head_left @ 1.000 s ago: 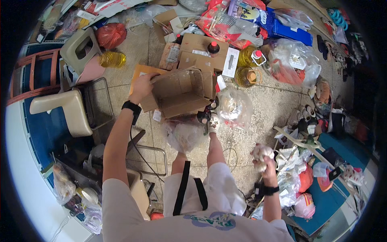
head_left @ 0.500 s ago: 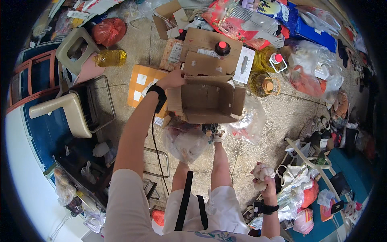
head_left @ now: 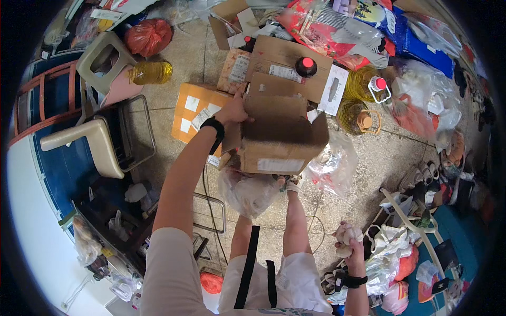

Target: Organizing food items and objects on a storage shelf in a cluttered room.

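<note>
My left hand (head_left: 232, 111) grips the left edge of an open brown cardboard box (head_left: 284, 150), with a black band on the wrist. The box is tilted, its opening turned to the far side and its near outer wall with a white label facing me. Its inside, as far as it shows, is bare cardboard. Off to the right and nearer to me, my right hand (head_left: 354, 247) is closed around several white garlic bulbs (head_left: 348, 233). A clear plastic bag (head_left: 247, 192) lies just below the box, by my feet.
Behind the box lie a flattened carton (head_left: 276, 50) and a dark bottle with a red cap (head_left: 305, 67). Oil jugs (head_left: 361, 84) stand to the right. An orange-brown carton (head_left: 192, 108) and a metal-framed chair (head_left: 100, 142) are on the left. Bags crowd the lower right (head_left: 390, 258).
The box has tipped in my left hand, so its near outer wall and label now show. My right hand still holds the garlic bulbs. The whole view has shifted slightly.
</note>
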### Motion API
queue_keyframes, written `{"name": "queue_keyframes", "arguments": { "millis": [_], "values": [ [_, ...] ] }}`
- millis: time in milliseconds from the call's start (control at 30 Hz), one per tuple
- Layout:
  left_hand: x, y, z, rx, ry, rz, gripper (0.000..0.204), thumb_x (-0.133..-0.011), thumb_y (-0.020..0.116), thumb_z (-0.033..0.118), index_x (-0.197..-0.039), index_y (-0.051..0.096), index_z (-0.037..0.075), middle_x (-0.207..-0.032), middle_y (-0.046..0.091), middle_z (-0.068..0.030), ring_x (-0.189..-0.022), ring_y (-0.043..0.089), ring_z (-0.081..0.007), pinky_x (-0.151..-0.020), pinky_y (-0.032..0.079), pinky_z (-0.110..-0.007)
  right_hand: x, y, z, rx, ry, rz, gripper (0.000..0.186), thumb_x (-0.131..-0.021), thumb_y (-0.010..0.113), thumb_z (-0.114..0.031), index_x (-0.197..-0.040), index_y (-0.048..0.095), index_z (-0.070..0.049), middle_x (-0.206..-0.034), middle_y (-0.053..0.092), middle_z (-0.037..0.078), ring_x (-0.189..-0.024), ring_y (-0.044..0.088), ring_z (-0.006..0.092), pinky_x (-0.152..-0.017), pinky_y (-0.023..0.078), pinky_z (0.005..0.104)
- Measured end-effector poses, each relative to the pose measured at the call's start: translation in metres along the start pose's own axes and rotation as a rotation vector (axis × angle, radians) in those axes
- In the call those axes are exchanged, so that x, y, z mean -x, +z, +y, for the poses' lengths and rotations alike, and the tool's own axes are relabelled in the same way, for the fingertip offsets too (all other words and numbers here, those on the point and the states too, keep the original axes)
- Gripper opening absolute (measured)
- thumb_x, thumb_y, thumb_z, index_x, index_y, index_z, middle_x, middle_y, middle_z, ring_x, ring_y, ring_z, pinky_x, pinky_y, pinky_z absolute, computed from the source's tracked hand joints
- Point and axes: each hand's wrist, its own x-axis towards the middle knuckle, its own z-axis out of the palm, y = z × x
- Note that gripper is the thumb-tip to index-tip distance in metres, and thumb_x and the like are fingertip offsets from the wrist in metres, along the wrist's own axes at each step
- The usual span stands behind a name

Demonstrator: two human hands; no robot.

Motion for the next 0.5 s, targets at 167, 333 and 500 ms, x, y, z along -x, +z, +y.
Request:
{"name": "queue_keyframes", "arguments": {
  "millis": [167,333,500],
  "values": [
    [-0.026,-0.002,-0.027,-0.122,-0.099,-0.328,0.048,-0.076,0.061,0.03,-0.111,0.052,-0.002,-0.099,0.06,-0.0199,-0.091,0.058,-0.0255,-0.078,0.045,-0.038,0.0,0.012,0.002,-0.016,-0.009,-0.018,0.071,-0.062,0.072,-0.029,-0.121,0.044,-0.001,-0.1,0.056,0.009,-0.091,0.058,0.022,-0.061,0.05,0.0274],
    [-0.033,-0.005,-0.014,-0.141,-0.133,-0.483,0.034,-0.081,0.05,0.024,-0.104,0.056,-0.001,-0.09,0.062,-0.0139,-0.074,0.055,-0.0211,-0.065,0.045,-0.035,-0.003,0.0,0.013,0.016,0.015,0.011,0.071,-0.063,0.071,-0.029,-0.122,0.043,-0.001,-0.1,0.056,0.009,-0.093,0.058,0.0225,-0.062,0.05,0.0277],
    [-0.021,-0.003,-0.013,0.107,-0.241,-0.428,0.028,-0.082,0.052,0.02,-0.102,0.057,0.001,-0.088,0.062,-0.0093,-0.07,0.054,-0.0183,-0.061,0.044,-0.035,-0.006,0.004,0.018,0.017,-0.002,0.013,0.071,-0.064,0.07,-0.029,-0.122,0.043,0.0,-0.099,0.057,0.01,-0.092,0.059,0.0222,-0.062,0.05,0.0278]
  ]
}}
